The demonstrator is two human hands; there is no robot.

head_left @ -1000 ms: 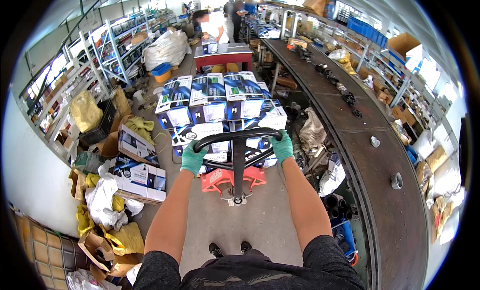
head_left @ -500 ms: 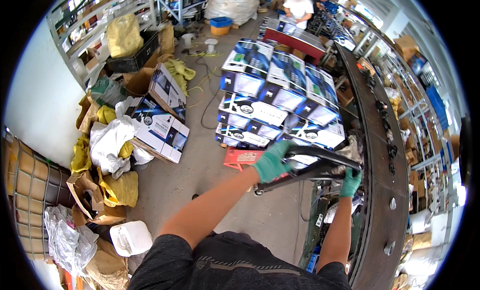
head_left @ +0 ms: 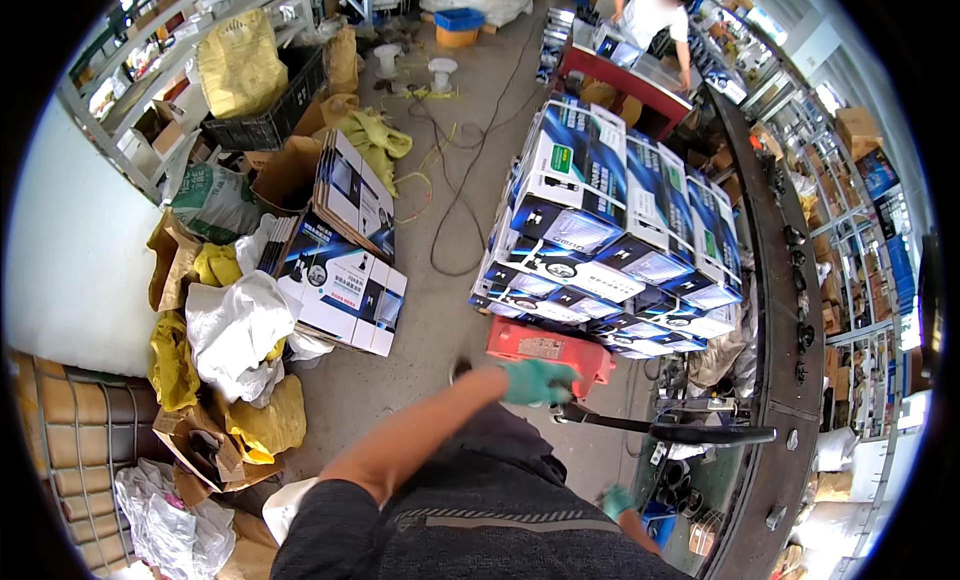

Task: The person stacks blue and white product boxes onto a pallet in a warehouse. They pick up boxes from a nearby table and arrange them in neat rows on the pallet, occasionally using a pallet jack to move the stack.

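A long, dark-topped workbench (head_left: pixel 795 395) ran down the right side of a cluttered workshop, to the right of both green-gloved hands, small dark parts (head_left: pixel 795 235) dotted along it. A stack of blue, white and black printed cartons (head_left: pixel 600 250) stood several layers high ahead of the hands. Beyond it, a person in a white shirt (head_left: pixel 650 20) leaned over a red-sided table (head_left: pixel 625 88). At the stack's near end, the red pallet jack (head_left: pixel 555 348) sat just ahead of the left hand (head_left: pixel 540 383). Flattened printed cartons (head_left: pixel 345 290) leaned together well to that hand's left, beside a crumpled white sack (head_left: pixel 240 330). The jack's black handle (head_left: pixel 700 434) extended to the left hand's right, ahead of the right hand (head_left: pixel 618 503). The left hand hovered near the handle's base, its grip impossible to tell; the right, blurred and apart from the handle, was equally unreadable.
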